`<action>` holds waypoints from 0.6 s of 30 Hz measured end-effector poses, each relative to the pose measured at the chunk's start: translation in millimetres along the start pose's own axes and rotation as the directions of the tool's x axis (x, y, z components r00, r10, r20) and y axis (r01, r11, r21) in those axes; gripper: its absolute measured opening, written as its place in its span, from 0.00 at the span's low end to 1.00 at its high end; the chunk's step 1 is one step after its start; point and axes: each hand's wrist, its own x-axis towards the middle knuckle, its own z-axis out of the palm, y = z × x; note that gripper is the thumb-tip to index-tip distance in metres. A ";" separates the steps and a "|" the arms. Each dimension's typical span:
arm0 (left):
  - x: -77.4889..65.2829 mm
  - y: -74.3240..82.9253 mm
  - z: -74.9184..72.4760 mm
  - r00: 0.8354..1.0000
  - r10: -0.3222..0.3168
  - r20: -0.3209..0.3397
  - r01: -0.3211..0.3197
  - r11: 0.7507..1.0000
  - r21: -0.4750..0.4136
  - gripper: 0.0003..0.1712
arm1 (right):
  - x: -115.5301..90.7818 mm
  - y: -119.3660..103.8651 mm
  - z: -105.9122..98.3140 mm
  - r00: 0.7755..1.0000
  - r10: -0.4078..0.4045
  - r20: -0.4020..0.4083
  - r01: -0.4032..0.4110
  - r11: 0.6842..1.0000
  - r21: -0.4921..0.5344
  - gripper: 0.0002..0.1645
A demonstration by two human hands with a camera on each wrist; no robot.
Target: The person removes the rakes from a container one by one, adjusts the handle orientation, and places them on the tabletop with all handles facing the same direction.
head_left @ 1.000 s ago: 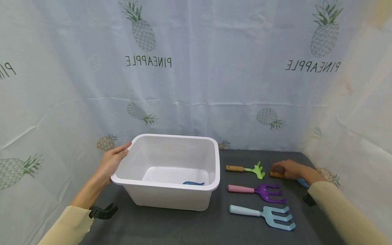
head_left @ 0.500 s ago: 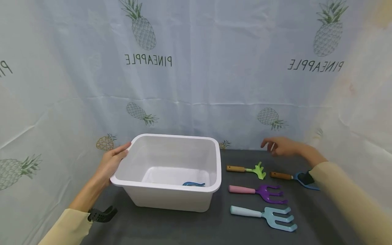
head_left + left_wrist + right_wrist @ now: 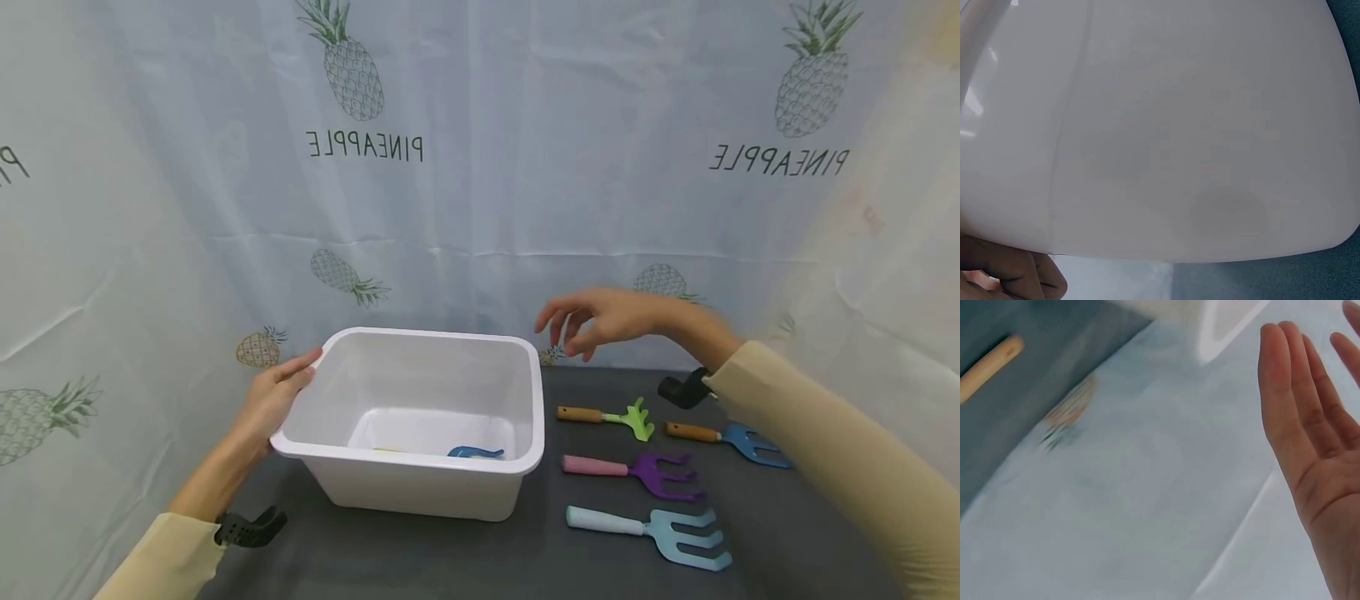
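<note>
At the left of the head view, my left hand (image 3: 277,398) grips the rim of a white plastic basin (image 3: 420,487); its curled fingers (image 3: 1016,272) show at the basin's edge in the left wrist view. My right hand (image 3: 603,321) hovers with nothing in it, fingers loosely bent, near the basin's back right corner. Inside the basin lies a blue tool (image 3: 476,452), mostly hidden by the front wall. On the right lie a green hand rake (image 3: 636,419) with a wooden handle, a purple hand fork (image 3: 662,477), a light blue hand fork (image 3: 678,539) and a blue hand fork (image 3: 746,442).
A dark grey tabletop (image 3: 525,558) carries the basin and tools. White curtains (image 3: 480,192) with pineapple prints close in the back and both sides. A yellow sliver (image 3: 386,451) shows inside the basin.
My right hand has left the wooden handle of the blue hand fork, risen and moved left towards the basin. That fork stays on the table. My left hand has kept its place.
</note>
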 end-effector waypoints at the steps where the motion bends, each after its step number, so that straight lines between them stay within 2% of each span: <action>1: 0.1 -0.1 0.1 1.000 -0.001 0.002 0.001 1.000 -0.004 0.32 | 7.1 -10.7 1.7 0.999 -0.020 0.026 0.020 1.000 -0.005 0.27; 5: 1.2 0.1 0.7 1.000 0.001 -0.007 -0.001 1.000 0.002 0.32 | 40.0 -42.8 11.7 0.989 -0.077 0.127 0.084 0.995 -0.056 0.27; 10: 0.9 2.8 1.0 1.000 0.004 -0.020 -0.004 1.000 0.017 0.32 | 85.6 -65.9 30.8 0.967 -0.057 0.246 0.073 0.996 -0.056 0.26; 13: 0.5 3.6 0.8 1.000 0.008 -0.026 -0.007 1.000 0.025 0.32 | 113.8 -70.5 43.1 0.952 -0.040 0.302 0.052 0.998 -0.033 0.25; 18: -0.3 2.7 1.1 0.999 0.012 -0.030 -0.012 1.000 0.021 0.32 | 156.2 -62.5 66.8 0.923 0.007 0.386 0.004 1.000 -0.028 0.24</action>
